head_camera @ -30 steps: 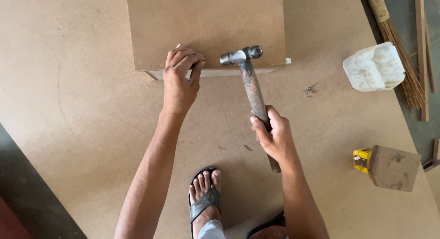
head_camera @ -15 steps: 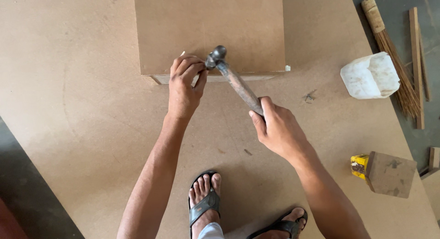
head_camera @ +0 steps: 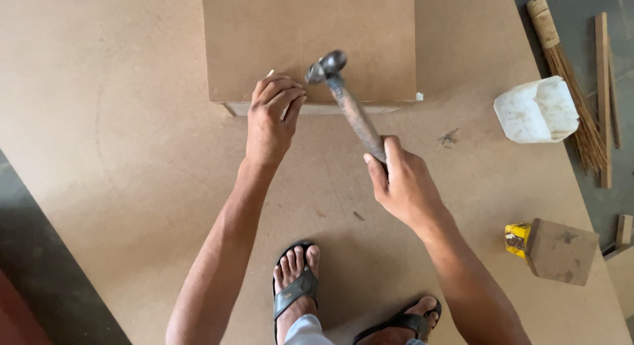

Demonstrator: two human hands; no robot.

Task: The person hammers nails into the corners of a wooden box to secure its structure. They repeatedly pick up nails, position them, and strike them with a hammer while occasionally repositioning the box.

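Note:
My left hand [head_camera: 272,117] pinches something small at the front edge of a brown fibreboard box [head_camera: 308,44]; what it holds is hidden by the fingers. A hammer [head_camera: 347,104] with a metal head and worn handle is gripped in my right hand [head_camera: 403,183]. Its head hovers just right of my left fingers, over the box's front edge. Both arms reach forward over a large brown board [head_camera: 132,153] lying on the floor.
A cut white plastic jug [head_camera: 538,110] sits at the right, beside a broom [head_camera: 571,94] and wood strips [head_camera: 602,94]. A small board piece on a yellow object [head_camera: 555,249] lies at lower right. Loose nails [head_camera: 448,139] lie near the jug. My sandalled feet [head_camera: 297,285] stand below.
The hammer head swung left toward my left fingers, then lifted slightly above the box edge. My left hand stayed in place.

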